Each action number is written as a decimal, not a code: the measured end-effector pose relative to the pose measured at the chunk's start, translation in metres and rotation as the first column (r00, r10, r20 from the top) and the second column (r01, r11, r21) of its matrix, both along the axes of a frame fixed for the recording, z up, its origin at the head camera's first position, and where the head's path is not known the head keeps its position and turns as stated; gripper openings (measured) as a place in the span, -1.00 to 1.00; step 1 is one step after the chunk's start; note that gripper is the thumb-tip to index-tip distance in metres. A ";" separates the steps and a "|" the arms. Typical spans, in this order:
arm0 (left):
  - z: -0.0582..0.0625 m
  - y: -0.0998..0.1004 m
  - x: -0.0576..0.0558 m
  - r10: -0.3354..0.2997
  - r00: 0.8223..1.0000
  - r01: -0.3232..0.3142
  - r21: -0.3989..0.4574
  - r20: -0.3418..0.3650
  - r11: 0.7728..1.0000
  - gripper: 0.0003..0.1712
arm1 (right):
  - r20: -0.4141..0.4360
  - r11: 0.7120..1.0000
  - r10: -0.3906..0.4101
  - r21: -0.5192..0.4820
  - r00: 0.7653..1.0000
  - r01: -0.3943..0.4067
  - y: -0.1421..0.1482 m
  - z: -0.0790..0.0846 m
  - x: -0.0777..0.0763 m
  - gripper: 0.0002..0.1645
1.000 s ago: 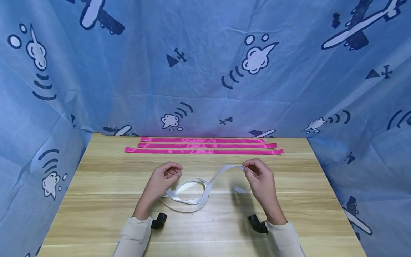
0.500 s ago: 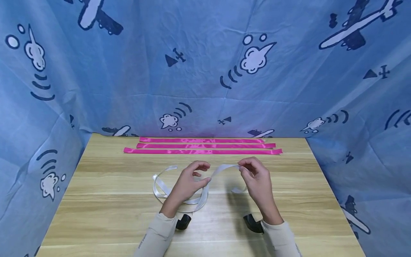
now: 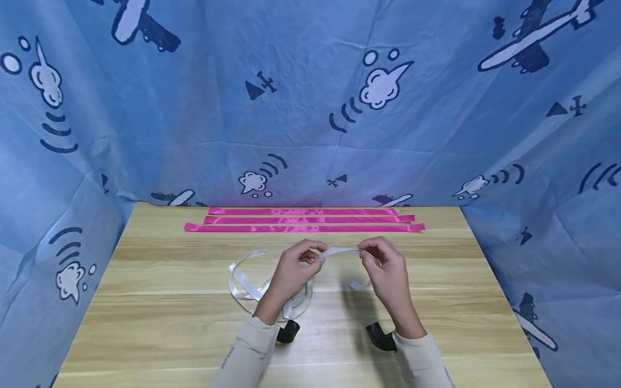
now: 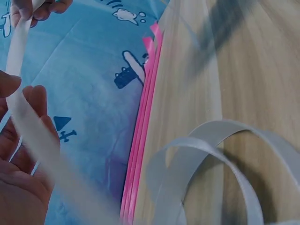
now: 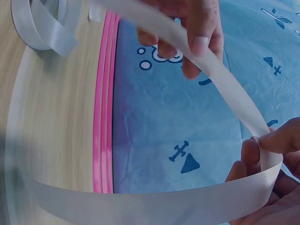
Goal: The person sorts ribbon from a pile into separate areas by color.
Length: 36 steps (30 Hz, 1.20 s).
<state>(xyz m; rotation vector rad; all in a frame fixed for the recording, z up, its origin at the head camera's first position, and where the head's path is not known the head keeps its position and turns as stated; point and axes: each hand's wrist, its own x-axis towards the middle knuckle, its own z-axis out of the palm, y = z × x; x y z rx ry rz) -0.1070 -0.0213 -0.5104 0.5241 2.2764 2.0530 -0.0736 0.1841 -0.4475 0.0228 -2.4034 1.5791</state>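
A white satin ribbon (image 3: 342, 250) arches in the air between my two hands. My right hand (image 3: 390, 272) pinches it between thumb and fingers, and the short free end hangs below that hand. The left hand (image 3: 292, 272) has its thumb (image 5: 200, 46) on the ribbon and its fingers behind, pinching it a short way left of the right hand. The rest of the white ribbon lies in loose loops (image 4: 213, 136) on the table, partly hidden by the left forearm in the head view.
Three pink ribbons (image 3: 305, 228) lie straight and parallel along the back edge of the wooden table (image 3: 170, 334). A blue cloth (image 3: 301, 108) with plane prints hangs behind and at both sides. Black wrist mounts (image 3: 380, 338) sit below the wrists.
My left hand has moved right from the ribbon loops to the raised stretch and now pinches it. The right hand still holds the ribbon, nearly unmoved.
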 end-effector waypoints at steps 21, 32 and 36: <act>0.027 -0.038 0.003 0.026 0.996 -0.034 0.090 0.084 0.995 -0.88 | -0.002 0.999 -0.021 0.034 1.000 0.021 0.013 0.006 -0.004 -0.87; 0.029 -0.069 -0.002 0.103 0.993 -0.109 0.133 0.052 0.985 -0.85 | -0.022 0.999 -0.043 0.006 0.999 0.044 0.022 0.007 -0.005 -0.85; 0.031 -0.080 -0.002 0.142 0.988 -0.148 0.124 0.052 0.981 -0.84 | -0.029 0.999 -0.052 0.005 0.998 0.052 0.025 0.007 -0.006 -0.86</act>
